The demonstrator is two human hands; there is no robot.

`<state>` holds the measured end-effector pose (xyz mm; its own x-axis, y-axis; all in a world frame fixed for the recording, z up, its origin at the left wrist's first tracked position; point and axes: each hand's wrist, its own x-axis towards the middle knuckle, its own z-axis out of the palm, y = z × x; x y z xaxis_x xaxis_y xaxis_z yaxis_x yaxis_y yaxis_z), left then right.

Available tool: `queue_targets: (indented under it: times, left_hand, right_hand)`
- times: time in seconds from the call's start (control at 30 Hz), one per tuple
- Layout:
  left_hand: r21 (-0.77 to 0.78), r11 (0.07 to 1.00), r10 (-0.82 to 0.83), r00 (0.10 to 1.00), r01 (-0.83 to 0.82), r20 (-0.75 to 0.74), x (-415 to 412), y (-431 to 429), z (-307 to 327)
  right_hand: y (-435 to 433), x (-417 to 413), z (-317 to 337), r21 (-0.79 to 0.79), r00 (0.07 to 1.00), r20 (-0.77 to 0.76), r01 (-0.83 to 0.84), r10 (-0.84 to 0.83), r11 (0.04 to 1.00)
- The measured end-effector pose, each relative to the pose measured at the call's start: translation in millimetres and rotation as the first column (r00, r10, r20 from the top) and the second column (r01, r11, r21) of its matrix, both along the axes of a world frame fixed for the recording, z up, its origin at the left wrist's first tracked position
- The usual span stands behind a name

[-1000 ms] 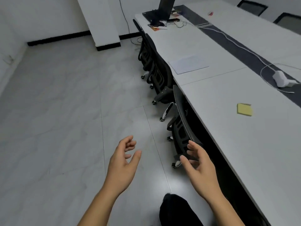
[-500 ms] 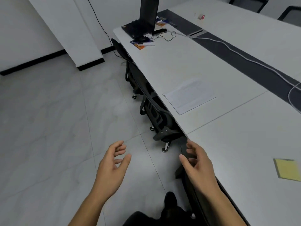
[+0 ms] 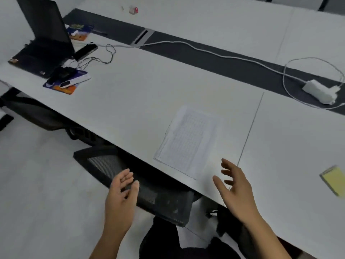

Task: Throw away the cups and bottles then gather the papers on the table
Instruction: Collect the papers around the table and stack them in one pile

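A printed sheet of paper [image 3: 188, 141] lies flat near the front edge of the long white table [image 3: 140, 101]. A yellow pad of sticky notes [image 3: 334, 181] rests on the table at the far right. My right hand [image 3: 235, 186] hovers over the table edge just below and right of the sheet, fingers spread and holding nothing. Over the back of a black mesh chair [image 3: 149, 195], my left hand [image 3: 121, 199] hangs empty with relaxed fingers. No cups or bottles are in view.
An open black laptop [image 3: 43, 40] with cables, a mouse pad and small items stands at the table's far left. A white power adapter [image 3: 319, 91] with its looped cord lies on the dark centre strip. More chairs are tucked under the table edge at left.
I have moved closer to the table and turned towards it. The paper sheet now lies right in front of my hands, and my right hand has come over the table edge.
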<state>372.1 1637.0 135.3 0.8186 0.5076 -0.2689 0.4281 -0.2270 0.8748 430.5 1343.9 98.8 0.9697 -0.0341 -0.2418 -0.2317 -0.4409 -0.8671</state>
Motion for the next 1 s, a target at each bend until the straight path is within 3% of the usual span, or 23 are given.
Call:
queue_targets:
  times: [0.1, 0.27, 0.43, 0.53, 0.6, 0.7, 0.83, 1.0]
  left_hand:
    - [-0.066, 0.993, -0.099, 0.995, 0.097, -0.017, 75, 33, -12]
    - [-0.02, 0.951, -0.308, 0.94, 0.309, -0.145, 165, 34, -55]
    - [-0.038, 0.873, -0.452, 0.776, 0.487, -0.44, 212, 0, -113]
    - [0.041, 0.852, -0.413, 0.719, 0.521, -0.56, 221, -21, -130]
    - [0.063, 0.862, -0.385, 0.73, 0.503, -0.565, 220, -25, -137]
    - [-0.166, 0.94, -0.341, 0.793, 0.298, -0.506, 220, -20, -140]
    - [-0.252, 0.955, -0.266, 0.819, 0.153, -0.508, 209, -11, -139]
    - [-0.116, 0.929, -0.364, 0.813, 0.351, -0.454, 199, -4, -143]
  right_hand:
    - [16, 26, 0, -0.033, 0.98, -0.034, 0.194, -0.195, 0.98]
    - [26, 60, -18, -0.096, 0.912, -0.128, 0.379, -0.389, 0.92]
    - [57, 90, -70, -0.032, 0.801, -0.396, 0.475, -0.448, 0.879]
    - [91, 95, -97, -0.022, 0.787, -0.419, 0.491, -0.453, 0.871]
    - [102, 97, -109, -0.037, 0.801, -0.384, 0.483, -0.459, 0.875]
    - [100, 97, -113, 0.013, 0.759, -0.474, 0.512, -0.445, 0.859]
    - [91, 92, -111, -0.093, 0.807, -0.444, 0.391, -0.389, 0.916]
    - [92, 82, -107, -0.187, 0.849, -0.397, 0.296, -0.348, 0.937]
